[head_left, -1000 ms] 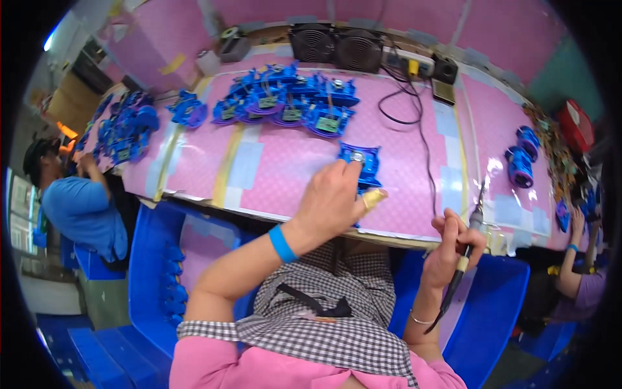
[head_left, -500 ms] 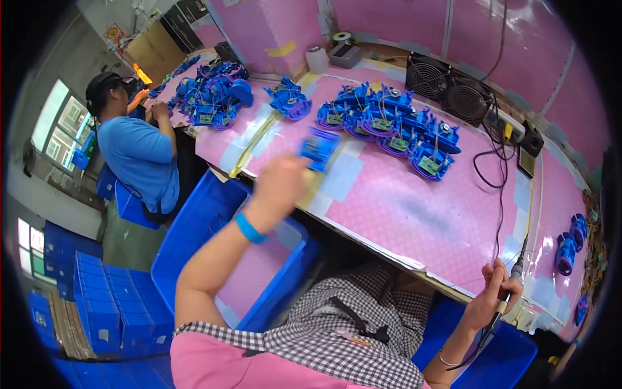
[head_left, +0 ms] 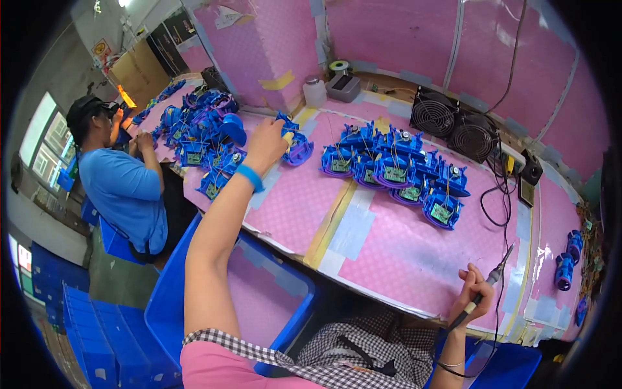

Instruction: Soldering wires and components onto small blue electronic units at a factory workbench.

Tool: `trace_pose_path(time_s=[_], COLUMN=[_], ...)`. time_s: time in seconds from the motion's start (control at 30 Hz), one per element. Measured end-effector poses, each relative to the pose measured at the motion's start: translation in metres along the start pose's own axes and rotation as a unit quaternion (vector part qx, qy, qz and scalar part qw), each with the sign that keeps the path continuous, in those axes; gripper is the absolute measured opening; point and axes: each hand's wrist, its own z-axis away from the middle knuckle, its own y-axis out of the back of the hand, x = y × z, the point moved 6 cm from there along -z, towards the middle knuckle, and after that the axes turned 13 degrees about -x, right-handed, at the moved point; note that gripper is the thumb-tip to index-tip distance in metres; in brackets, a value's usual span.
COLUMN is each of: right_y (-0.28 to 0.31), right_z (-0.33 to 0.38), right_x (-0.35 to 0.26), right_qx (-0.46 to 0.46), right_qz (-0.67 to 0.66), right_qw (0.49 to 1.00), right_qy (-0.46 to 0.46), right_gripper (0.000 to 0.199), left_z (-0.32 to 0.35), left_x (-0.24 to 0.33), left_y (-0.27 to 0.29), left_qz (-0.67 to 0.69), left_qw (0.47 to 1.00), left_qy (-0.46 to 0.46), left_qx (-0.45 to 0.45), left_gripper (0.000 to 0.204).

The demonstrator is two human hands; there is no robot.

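Apron (head_left: 363, 343) with black and white checks is nearest, and blue bins (head_left: 155, 318) stand below the table edge. At right, the right hand (head_left: 472, 298) is closed around the handle of a soldering iron (head_left: 494, 277). The iron passes through the curled fingers, its metal tip pointing forward and to the right, well apart from the blue units. A thin bracelet (head_left: 452, 365) is on this wrist.

The left arm reaches farther over the pink table (head_left: 291, 207), with a blue band (head_left: 251, 178) at the wrist. The left hand (head_left: 267, 141) is at a blue-and-purple unit (head_left: 299, 150), which lies just to the right of the fingers and thumb, its upper part near the fingertips. A yellow cover (head_left: 287, 140) is on one digit. Because the hand hides part of the place, I cannot tell if its grip is narrow on the unit or only beside it.

To the left of this hand lies a big pile of similar units (head_left: 201, 123); to its right, a group of units with green boards (head_left: 395, 168). Farther are two black fans (head_left: 453, 123), a grey box (head_left: 343, 87) and a whitish jar (head_left: 315, 92). At far left, a person in a blue shirt (head_left: 120, 185) sits by the pile.
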Motion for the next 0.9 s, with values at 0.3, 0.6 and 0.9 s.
trace_pose_path(time_s=[0.3,0.6,0.9], right_y=[0.005,0.005,0.002], right_z=[0.009,0.009,0.008], right_x=[0.012,0.012,0.012], right_qx=[0.009,0.002,-0.012], right_qz=[0.008,-0.004,-0.007], right_qw=[0.999,0.999,0.999], right_qy=[-0.046,-0.048,-0.040], right_gripper=[0.019,0.020,0.020], left_z=[-0.033,0.003,-0.004], left_x=[-0.014,-0.008,-0.007], left_y=[-0.058,0.010,-0.054], left_qz=[0.026,0.075,-0.103], left_qw=[0.962,0.969,0.984], left_qy=[0.260,0.191,-0.030], left_qx=[-0.078,-0.138,-0.141], left_gripper=[0.041,0.049,0.076])
